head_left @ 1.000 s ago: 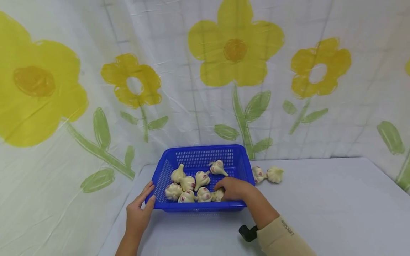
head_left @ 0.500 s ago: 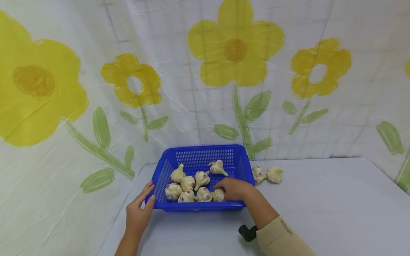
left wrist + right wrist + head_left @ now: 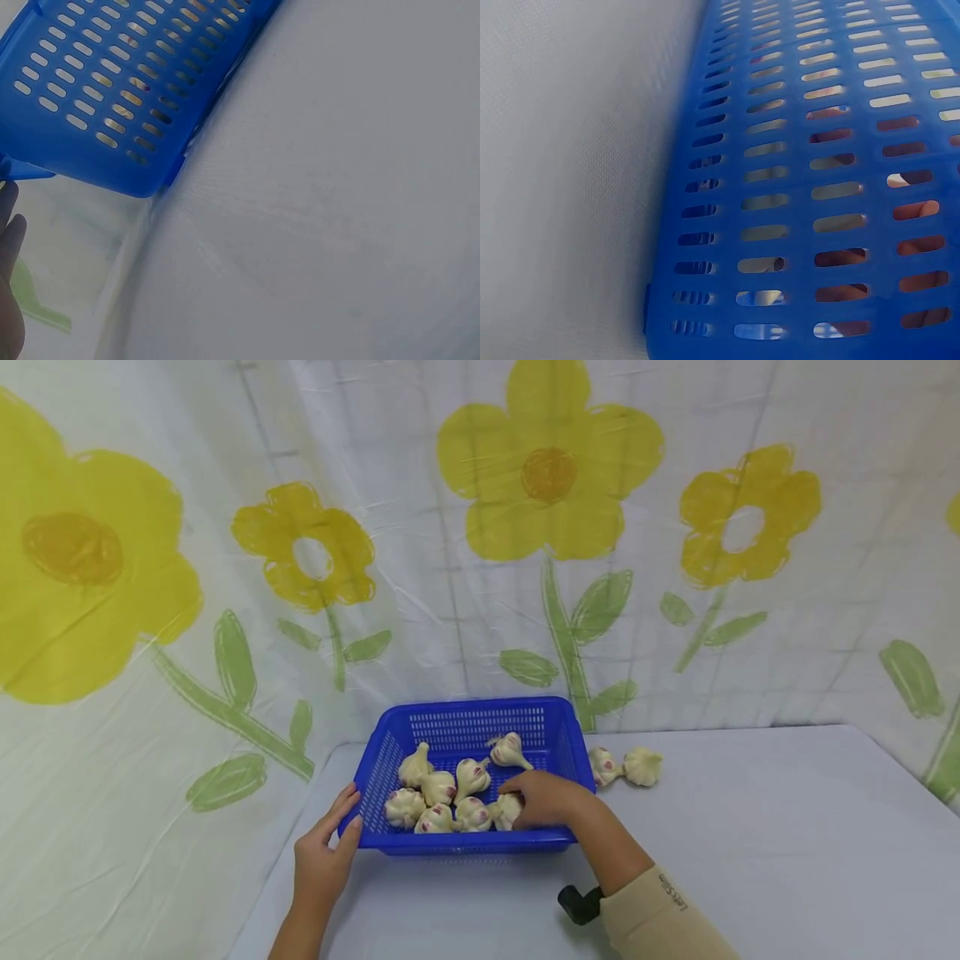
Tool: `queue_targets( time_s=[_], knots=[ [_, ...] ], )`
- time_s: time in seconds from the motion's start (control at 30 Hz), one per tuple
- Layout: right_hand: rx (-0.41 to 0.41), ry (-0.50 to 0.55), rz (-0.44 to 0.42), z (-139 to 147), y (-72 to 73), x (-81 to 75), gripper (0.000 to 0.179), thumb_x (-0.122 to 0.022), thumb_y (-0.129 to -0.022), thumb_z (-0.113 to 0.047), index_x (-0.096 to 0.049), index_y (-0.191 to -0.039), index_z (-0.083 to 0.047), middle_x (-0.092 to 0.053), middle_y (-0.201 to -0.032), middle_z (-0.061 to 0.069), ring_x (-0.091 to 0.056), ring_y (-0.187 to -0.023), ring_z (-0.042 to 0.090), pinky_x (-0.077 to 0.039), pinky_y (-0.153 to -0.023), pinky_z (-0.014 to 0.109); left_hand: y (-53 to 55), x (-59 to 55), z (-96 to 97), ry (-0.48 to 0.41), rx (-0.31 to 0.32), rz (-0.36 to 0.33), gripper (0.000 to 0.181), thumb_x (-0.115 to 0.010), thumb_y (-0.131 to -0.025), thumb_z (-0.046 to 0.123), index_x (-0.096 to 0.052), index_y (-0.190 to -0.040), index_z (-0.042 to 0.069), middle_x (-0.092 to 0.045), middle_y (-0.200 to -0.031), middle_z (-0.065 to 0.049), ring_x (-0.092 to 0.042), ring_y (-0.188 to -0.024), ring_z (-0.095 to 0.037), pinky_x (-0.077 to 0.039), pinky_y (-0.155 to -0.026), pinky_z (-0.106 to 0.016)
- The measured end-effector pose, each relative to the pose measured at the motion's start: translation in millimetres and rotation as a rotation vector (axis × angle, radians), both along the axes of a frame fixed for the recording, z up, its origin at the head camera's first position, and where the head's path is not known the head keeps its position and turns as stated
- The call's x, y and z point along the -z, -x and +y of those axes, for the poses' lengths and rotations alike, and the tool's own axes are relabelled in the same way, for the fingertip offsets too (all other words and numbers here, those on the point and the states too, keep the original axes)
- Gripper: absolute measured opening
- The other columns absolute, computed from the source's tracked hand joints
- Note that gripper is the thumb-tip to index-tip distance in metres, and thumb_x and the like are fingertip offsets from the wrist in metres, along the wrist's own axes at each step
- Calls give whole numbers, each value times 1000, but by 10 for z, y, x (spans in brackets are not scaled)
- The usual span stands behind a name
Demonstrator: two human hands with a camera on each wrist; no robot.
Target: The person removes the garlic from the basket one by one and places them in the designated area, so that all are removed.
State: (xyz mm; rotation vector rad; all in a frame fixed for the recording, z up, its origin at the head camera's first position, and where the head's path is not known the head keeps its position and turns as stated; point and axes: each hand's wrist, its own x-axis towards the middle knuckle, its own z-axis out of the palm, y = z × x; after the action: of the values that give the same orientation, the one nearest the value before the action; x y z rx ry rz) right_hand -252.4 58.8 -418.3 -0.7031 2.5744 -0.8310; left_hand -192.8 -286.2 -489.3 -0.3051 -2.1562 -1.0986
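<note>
In the head view a blue perforated plastic basket [image 3: 480,841] stands on the white-covered table, with several garlic bulbs [image 3: 471,778] lying inside. My left hand [image 3: 322,852] rests against the basket's left rim near its front corner, fingers and thumb fairly straight. Reaching over the front right part, my right hand [image 3: 551,800] curls its fingers round a garlic bulb [image 3: 506,811] low in the basket. Part of that bulb is hidden by the hand. In the left wrist view, fingers [image 3: 11,232] touch below the rim. Through the basket wall [image 3: 795,172] the right wrist view shows only glimpses of the hand.
Two more garlic bulbs [image 3: 642,767] lie on the white tablecloth [image 3: 750,827], just outside the basket's right side. Behind the table hangs a white curtain [image 3: 420,635] printed with yellow flowers. A black device [image 3: 579,905] sits at the right wrist beside a beige sleeve [image 3: 660,914].
The garlic bulb at my right hand has shifted slightly to the left, and the bulb beside it slightly as well. My left hand stays at the basket's rim.
</note>
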Motion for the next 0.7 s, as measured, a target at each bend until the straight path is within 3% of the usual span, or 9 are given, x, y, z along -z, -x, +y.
queue_targets(
  time_s=[0.17,0.47,0.7],
  knots=[
    [10,42,-4,18,4,-7,62,-80,-78,-17,-59,-136,-8,-65,-113,1,-54,-89,16,-49,-78,38,4,-9,10,-1,-1,3,36,-67,-89,2,-67,-125,3,-62,-135,-12,-50,-127,6,-37,-104,-8],
    [35,134,29,50,20,-2,70,-80,-78,-26,-54,-140,-7,-59,-136,10,-58,-117,26,-52,-93,46,11,5,11,2,0,2,36,-67,-89,3,-67,-125,3,-62,-135,-11,-51,-127,5,-37,-104,-8],
    [52,177,63,44,29,-12,74,-79,-80,-30,-49,-145,-10,-56,-140,9,-58,-120,25,-52,-95,45,5,-1,11,2,-8,11,36,-67,-89,3,-67,-125,3,-62,-135,-11,-50,-127,7,-36,-104,-7]
  ],
)
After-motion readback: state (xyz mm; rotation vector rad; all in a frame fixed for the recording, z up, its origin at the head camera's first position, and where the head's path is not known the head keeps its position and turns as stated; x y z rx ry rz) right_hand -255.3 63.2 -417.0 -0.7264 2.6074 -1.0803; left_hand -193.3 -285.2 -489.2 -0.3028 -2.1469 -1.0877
